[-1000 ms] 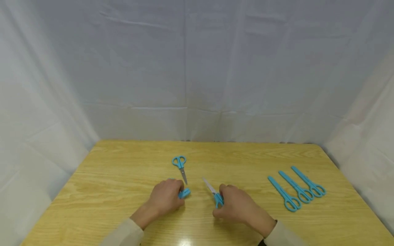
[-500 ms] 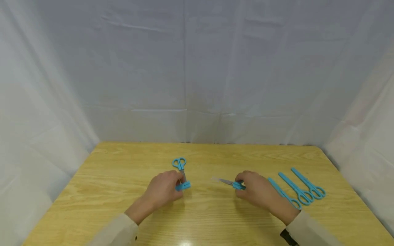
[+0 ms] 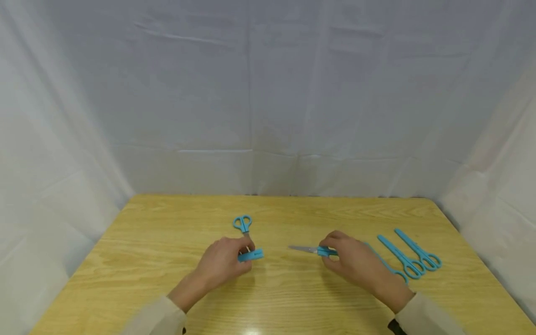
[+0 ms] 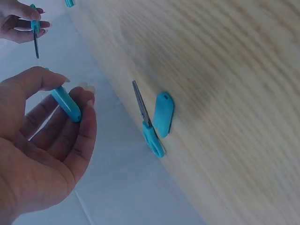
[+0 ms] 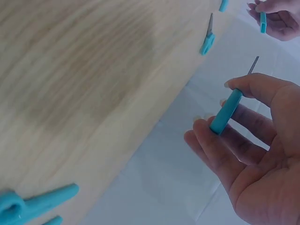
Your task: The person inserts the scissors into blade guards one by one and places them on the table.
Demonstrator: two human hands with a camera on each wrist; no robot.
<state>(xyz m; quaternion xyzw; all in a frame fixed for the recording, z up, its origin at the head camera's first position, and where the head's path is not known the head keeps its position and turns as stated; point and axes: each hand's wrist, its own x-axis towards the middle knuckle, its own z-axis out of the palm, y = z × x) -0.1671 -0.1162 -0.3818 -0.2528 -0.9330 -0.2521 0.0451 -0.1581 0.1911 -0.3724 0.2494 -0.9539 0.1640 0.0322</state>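
Pinching scissors (image 3: 316,250) in right hand (image 3: 351,258), blue cover (image 3: 252,255) in left hand (image 3: 224,259); maybe lining up, next needing a straight push.

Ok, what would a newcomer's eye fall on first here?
Probably the bare-bladed scissors in the right hand, pointing across a gap toward the blue cap in the left hand. Then three capped scissors side by side on the right of the table. Beyond the left hand lies another bare pair, with a second cap beside it.

The sheath (image 4: 69,105) is smooth plastic, scissor blade (image 3: 302,249) metal, tabletop (image 3: 284,298) glossy wood, backdrop (image 3: 276,93) perhaps cloth
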